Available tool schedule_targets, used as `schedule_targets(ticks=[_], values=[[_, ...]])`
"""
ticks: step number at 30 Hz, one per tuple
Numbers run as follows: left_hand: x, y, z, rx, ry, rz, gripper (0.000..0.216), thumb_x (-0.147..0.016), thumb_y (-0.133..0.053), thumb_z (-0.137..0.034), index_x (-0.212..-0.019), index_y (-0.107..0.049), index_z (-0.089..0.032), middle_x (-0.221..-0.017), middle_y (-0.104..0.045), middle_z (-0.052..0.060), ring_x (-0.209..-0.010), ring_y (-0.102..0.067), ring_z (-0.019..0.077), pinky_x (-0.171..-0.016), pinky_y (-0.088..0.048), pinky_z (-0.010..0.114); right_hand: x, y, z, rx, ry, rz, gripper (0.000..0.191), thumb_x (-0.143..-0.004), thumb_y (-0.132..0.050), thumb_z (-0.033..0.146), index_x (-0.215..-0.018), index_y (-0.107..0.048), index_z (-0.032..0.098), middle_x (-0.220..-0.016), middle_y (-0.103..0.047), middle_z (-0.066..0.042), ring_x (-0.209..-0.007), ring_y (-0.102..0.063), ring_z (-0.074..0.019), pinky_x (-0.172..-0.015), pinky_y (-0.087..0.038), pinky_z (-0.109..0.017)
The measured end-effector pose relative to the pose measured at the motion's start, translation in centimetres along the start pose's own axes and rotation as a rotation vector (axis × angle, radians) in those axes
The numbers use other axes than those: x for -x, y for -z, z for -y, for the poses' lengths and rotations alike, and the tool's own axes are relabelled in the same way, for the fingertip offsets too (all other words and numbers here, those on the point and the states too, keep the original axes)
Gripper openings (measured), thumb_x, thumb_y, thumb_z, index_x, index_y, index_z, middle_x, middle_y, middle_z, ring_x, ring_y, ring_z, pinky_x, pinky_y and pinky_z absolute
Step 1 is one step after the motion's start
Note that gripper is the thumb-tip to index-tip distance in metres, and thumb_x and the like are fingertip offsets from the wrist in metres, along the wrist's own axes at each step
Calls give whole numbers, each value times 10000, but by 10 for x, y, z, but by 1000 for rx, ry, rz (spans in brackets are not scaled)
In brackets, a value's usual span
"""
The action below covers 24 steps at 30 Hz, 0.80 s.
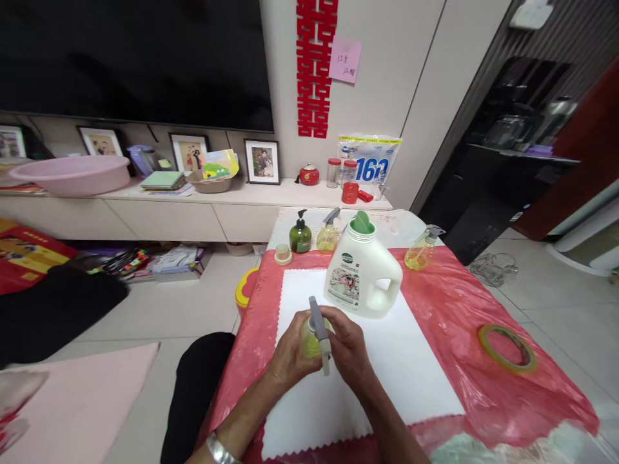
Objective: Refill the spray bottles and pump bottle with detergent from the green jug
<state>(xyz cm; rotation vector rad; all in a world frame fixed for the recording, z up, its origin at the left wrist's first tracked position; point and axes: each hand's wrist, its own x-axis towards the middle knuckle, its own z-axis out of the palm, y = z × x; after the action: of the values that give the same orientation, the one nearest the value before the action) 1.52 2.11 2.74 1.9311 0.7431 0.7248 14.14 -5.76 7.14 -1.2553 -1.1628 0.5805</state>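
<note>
Red cover point(459, 309), spray bottle point(306, 343), tiled floor point(184, 303)

Small clear spray bottle point(309, 343) with yellow-green liquid inside, topped by a long grey trigger head running down toward the bottom edge. Lower centre of the frame. Clasped between left hand point(289, 356) and right hand point(352, 351), body mostly covered, only a yellow sliver showing.

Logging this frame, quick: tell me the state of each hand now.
Left hand: closed around the small spray bottle of yellow liquid.
Right hand: closed on the same bottle, at its grey sprayer.
</note>
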Motion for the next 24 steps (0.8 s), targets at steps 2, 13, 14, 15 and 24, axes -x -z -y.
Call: schedule_targets(ticks=[2, 13, 14, 15, 24], values=[[0, -2, 4, 16, -20, -26, 663, -641, -746, -254, -1263, -518, -222, -1173, -643, 79, -1061, -652, 289, -893, -573, 430, -3, -2, 0, 15, 18, 1, 300, -814, -682, 318, -1107, -708, 263, -1187, -681, -67, -1114, -638, -249, -967, -535, -405], [8, -20, 25, 160, -1, -124, 842, -586, -861, -335, -1318, -466, -203, -1312, -594, 120, -1168, -621, 301, -995, -533, 450, -8, 7, 6, -33, -91, 45, 280, -855, -660, 295, -1131, -696, 259, -1035, -724, -48, -910, -686, -208, -805, -576, -365], [9, -20, 25, 160, 2, -124, 840, -586, -863, -339, -1317, -471, -203, -1311, -595, 119, -1165, -623, 300, -994, -535, 446, -9, 8, 7, -34, -89, 64, 265, -857, -660, 307, -1112, -708, 256, -1037, -721, -50, -929, -683, -211, -820, -575, -369], [9, -21, 25, 155, 5, -122, 836, -587, -863, -341, -1315, -476, -204, -1310, -596, 119, -1163, -624, 302, -990, -537, 442, -9, 8, 7, -27, -83, 79, 273, -842, -682, 316, -1105, -717, 256, -1062, -711, -55, -963, -675, -218, -844, -569, -375], [9, -18, 23, 157, -24, -105, 831, -621, -863, -395, -1330, -472, -206, -1295, -597, 113, -1152, -629, 318, -971, -549, 452, -11, 7, 10, 62, -12, 9, 307, -770, -774, 287, -1069, -713, 260, -1002, -693, -32, -898, -652, -197, -827, -539, -360]])
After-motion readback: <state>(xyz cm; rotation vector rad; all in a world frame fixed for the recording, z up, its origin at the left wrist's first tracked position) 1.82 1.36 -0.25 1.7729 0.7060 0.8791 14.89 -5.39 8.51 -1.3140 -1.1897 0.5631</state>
